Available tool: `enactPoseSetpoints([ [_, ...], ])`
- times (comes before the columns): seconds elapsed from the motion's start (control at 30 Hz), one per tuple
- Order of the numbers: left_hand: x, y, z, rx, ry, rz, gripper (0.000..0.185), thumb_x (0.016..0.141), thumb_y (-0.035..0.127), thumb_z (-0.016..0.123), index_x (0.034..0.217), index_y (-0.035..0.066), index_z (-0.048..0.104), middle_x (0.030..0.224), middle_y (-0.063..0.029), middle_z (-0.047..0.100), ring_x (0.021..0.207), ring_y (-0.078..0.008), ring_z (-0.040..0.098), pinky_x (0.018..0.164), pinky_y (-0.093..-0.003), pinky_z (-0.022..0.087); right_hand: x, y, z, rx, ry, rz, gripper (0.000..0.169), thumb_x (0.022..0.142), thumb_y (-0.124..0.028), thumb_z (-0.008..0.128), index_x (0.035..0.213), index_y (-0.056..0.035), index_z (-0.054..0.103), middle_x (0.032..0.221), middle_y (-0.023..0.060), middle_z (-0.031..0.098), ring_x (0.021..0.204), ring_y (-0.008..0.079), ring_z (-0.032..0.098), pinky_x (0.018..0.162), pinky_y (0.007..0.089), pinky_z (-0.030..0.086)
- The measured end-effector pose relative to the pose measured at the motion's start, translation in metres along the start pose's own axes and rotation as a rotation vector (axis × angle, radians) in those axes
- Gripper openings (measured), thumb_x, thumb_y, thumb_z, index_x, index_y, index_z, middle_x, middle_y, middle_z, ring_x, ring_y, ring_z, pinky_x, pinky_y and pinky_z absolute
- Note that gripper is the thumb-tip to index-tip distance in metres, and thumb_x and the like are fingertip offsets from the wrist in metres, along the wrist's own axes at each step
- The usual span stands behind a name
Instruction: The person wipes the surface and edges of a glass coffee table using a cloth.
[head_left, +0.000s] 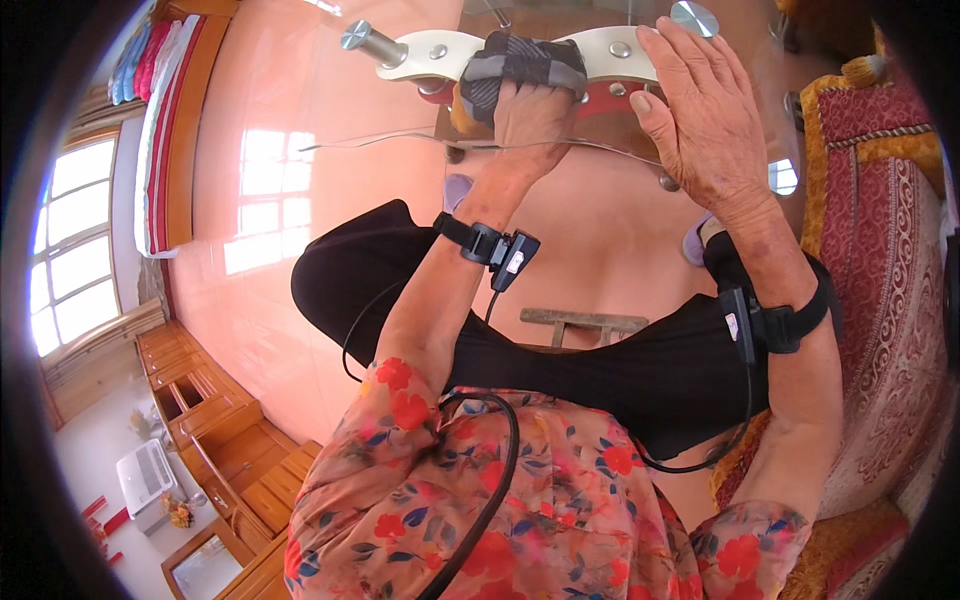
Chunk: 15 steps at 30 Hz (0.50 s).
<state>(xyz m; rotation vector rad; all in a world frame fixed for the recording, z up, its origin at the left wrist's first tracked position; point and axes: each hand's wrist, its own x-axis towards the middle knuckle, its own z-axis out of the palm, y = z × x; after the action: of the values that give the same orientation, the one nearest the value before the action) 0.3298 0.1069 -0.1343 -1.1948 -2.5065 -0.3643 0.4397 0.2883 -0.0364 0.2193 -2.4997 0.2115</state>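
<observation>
A glass tabletop (360, 90) with a wavy front edge lies before me, over a white curved frame (619, 54) with metal studs. My left hand (534, 120) presses on a bunched dark checked cloth (523, 71) on the glass, its fingers partly hidden by the cloth. To the right, my right hand (701, 112) rests flat on or just over the glass, fingers extended and thumb apart, holding nothing. A round metal disc (694, 18) shows just beyond its fingertips. Both wrists wear black straps with small devices.
A red patterned sofa (870, 300) with gold trim stands close on the right. Below, between my legs, is a wooden stool (585, 321). Wooden cabinets (225, 442) line the lower left, and a bed or bench with folded cloths (142, 60) is at the upper left.
</observation>
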Motion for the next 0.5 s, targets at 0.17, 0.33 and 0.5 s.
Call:
enactPoseSetpoints([
  [0.17,0.027,0.007,0.010,0.029,0.024,0.034,0.013,0.075,0.015,0.059,0.083,0.010,0.067,0.081,-0.0103,0.066,0.084,-0.0252,0.062,0.094,-0.0434,0.037,-0.005,0.006,0.006,0.093,0.035,0.042,0.050,0.098,-0.042,0.036,0.133,-0.0089,0.048,0.130,0.0161,0.052,0.122,0.0331,0.046,0.109,0.0434,0.029],
  [0.33,0.057,0.008,0.027,0.039,0.075,-0.013,0.015,0.079,0.020,0.058,0.082,0.010,0.068,0.083,-0.0100,0.067,0.082,-0.0248,0.063,0.095,-0.0460,0.035,-0.001,0.004,-0.013,0.350,0.104,0.200,0.053,0.093,-0.034,0.047,0.127,0.0065,0.047,0.123,0.0258,0.051,0.116,0.0424,0.046,0.101,0.0465,0.034],
  [0.5,0.051,0.017,0.025,0.041,-0.045,-0.041,0.014,0.076,0.019,0.059,0.082,0.010,0.068,0.082,-0.0093,0.067,0.085,-0.0242,0.063,0.096,-0.0463,0.036,-0.006,0.011,-0.008,0.197,0.187,0.160,0.057,0.097,-0.036,0.036,0.131,0.0087,0.042,0.128,0.0253,0.049,0.118,0.0419,0.046,0.103,0.0464,0.033],
])
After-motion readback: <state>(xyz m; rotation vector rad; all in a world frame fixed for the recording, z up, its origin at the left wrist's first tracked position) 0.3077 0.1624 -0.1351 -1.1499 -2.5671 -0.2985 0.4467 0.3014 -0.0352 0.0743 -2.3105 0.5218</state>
